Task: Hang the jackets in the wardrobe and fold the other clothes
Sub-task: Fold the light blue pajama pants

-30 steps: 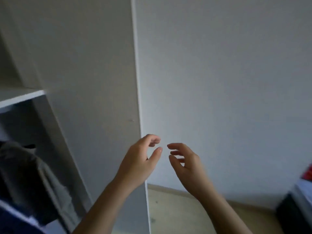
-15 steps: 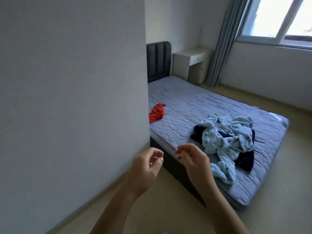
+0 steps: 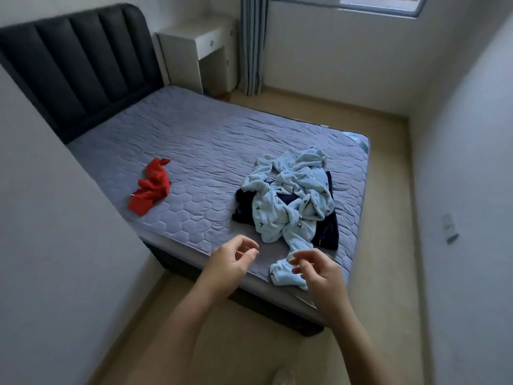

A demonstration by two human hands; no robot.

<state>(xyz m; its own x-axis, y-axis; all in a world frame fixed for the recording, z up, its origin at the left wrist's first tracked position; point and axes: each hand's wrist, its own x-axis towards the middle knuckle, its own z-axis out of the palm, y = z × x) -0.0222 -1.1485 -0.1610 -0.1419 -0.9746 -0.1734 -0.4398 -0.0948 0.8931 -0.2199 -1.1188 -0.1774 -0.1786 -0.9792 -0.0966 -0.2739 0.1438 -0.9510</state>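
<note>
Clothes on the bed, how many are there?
3: a red garment on the left, a light blue garment crumpled on the right, a navy garment under it. More may hide in that pile.

Bed, grey quilted mattress: just beyond left grip and right grip. Black padded headboard: far ahead-left. White nightstand, striped curtain: far ahead. Window: ahead-right, high. Small wall fitting: right of the right grip. Wood floor: beneath.
</note>
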